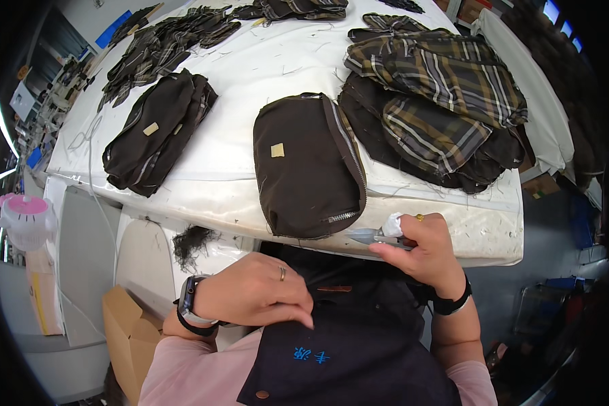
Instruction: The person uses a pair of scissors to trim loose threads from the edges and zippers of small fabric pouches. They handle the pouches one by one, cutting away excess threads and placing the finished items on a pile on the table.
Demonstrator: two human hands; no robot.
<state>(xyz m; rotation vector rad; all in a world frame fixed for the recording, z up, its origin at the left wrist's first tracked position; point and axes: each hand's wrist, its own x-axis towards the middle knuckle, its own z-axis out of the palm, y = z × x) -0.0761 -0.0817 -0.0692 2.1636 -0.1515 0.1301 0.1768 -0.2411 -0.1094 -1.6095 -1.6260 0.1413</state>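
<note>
A dark brown zippered fabric pouch (pixel 309 167) lies flat at the table's near edge, with a small cream tag on it and a metal zipper along its right side. My right hand (pixel 424 248) grips thread snips (pixel 368 235) just off the pouch's lower right corner; white wrapping shows on a finger or the tool. Over my apron, below the pouch, hovers my left hand (pixel 261 294), its fingers curled and partly hidden; whether it holds anything cannot be told. To the left lies a stack of similar dark pouches (pixel 157 132).
Plaid and dark pouches (pixel 436 101) are piled at the right. More plaid pieces (pixel 157 45) lie at the far left. Loose threads dot the white-covered table (pixel 289 71). Below its left edge are a clump of dark thread (pixel 193 246) and a cardboard box (pixel 127 340).
</note>
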